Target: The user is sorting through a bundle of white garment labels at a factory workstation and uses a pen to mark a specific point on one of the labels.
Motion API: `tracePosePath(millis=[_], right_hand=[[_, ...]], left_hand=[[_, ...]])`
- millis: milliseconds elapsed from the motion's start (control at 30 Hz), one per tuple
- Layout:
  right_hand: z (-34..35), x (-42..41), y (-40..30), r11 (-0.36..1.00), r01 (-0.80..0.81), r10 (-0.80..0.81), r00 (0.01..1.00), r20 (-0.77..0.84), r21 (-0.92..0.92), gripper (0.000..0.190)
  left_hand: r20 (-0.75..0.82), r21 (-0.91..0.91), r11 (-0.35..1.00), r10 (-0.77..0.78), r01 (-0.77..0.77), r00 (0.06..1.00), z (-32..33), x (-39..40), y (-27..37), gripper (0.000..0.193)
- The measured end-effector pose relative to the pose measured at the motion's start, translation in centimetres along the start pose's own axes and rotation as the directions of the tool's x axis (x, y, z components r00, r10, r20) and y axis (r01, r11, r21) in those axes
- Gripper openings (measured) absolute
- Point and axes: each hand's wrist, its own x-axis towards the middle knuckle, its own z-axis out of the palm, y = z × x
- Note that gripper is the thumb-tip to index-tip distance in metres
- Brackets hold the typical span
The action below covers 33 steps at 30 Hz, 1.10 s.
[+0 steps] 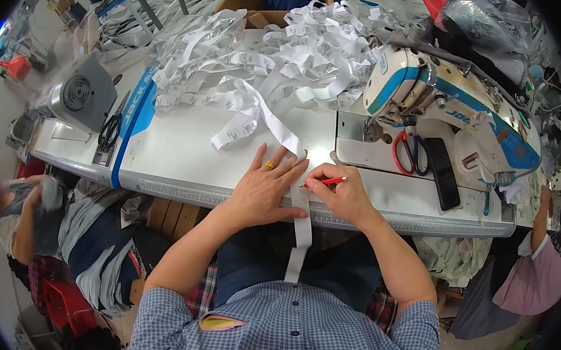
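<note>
A long white label tape (303, 197) runs down over the front edge of the sewing table and hangs onto my lap. My left hand (270, 189) lies flat on the table at the tape's left side, fingers spread, pressing the tape with its fingertips and thumb. A ring is on one finger. In my right hand (341, 193) is a slim red pencil (332, 180), pinched between thumb and fingers. Its point rests at the tape, just right of my left hand. Beyond my fingers the tape bends up toward a heap of printed label tape (290, 61).
An industrial sewing machine (456, 110) stands at the right, with red-and-blue-handled scissors (412, 154) and a black phone (440, 174) beside it. Black scissors (110, 130) and a grey box-shaped device (82, 90) are at left. A measuring tape (184, 191) lines the front edge. People sit either side.
</note>
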Motion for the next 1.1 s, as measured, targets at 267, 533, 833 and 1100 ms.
tracePosePath(millis=[267, 533, 833, 1100], right_hand=[[0.4, -0.3, 0.3, 0.997, 0.067, -0.066, 0.997, 0.030, -0.037, 0.013], [0.2, 0.0, 0.0, 1.000, -0.001, 0.002, 0.999, 0.036, -0.023, 0.010], [0.2, -0.4, 0.9, 1.000, 0.007, -0.004, 0.992, -0.124, 0.027, 0.010], [1.6, -0.8, 0.5, 0.998, -0.001, 0.012, 0.982, -0.189, 0.061, 0.017]], left_hand=[[0.014, -0.010, 1.000, 0.000, 0.001, 1.000, -0.1, 0.0, -0.3, 0.098], [-0.001, -0.014, 1.000, 0.004, -0.004, 1.000, 0.0, -0.1, -0.3, 0.097], [-0.001, -0.027, 1.000, -0.006, 0.006, 1.000, -0.3, -0.1, 0.0, 0.101], [-0.122, -0.143, 0.987, 0.049, -0.066, 0.991, -0.7, -0.3, 0.0, 0.110]])
